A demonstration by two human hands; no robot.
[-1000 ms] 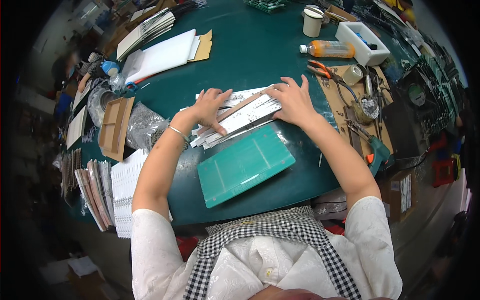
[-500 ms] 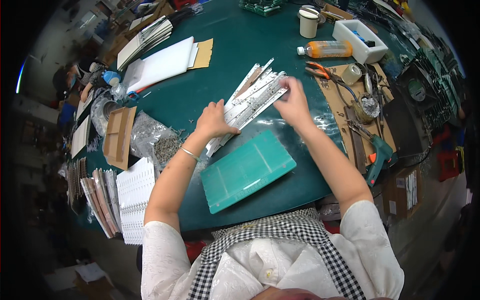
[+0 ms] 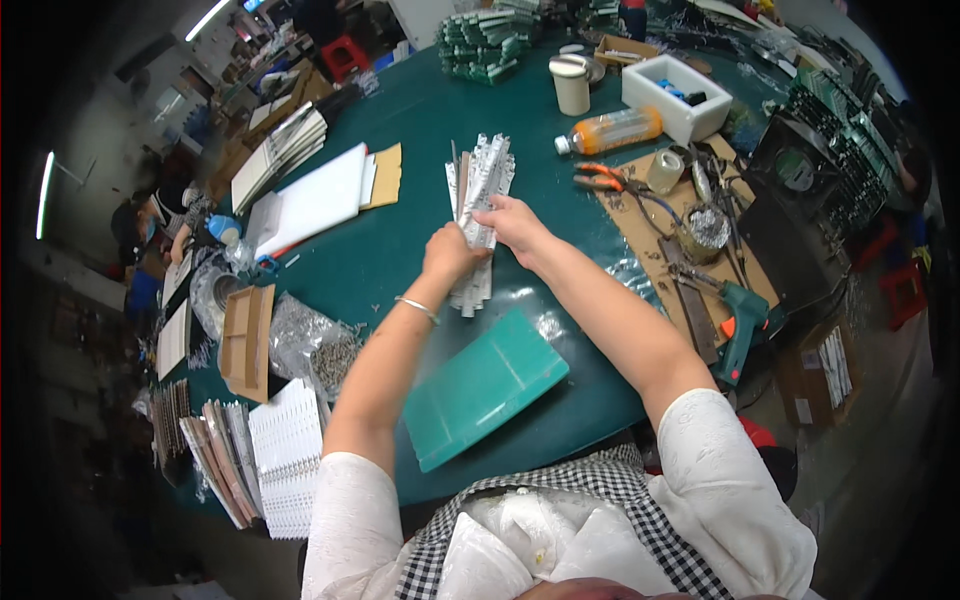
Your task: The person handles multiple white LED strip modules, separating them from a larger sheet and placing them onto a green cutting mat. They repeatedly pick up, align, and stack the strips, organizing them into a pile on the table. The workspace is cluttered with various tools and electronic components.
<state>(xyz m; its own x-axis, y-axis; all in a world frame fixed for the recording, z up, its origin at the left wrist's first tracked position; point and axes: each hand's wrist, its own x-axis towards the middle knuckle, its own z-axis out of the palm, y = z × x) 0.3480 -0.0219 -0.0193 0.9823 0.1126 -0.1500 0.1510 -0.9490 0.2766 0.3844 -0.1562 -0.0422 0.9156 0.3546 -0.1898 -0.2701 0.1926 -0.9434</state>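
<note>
White strips (image 3: 486, 172) pass between left hand (image 3: 449, 252) and right hand (image 3: 514, 224), seemingly clasped.

Left hand (image 3: 450, 252): one, back uppermost, fingers curled in a closed grip. Left wrist (image 3: 424, 292): one, nearly in line with the forearm. Left forearm (image 3: 385, 358): one, slanted up and to the right. Right hand (image 3: 514, 224): one, just beside and slightly beyond the left, thumb and fingers drawn together, fingertips leftward. Right forearm (image 3: 605, 303): one, long diagonal toward the upper left. Elbows (image 3: 675, 380): two, bent, well apart.
</note>
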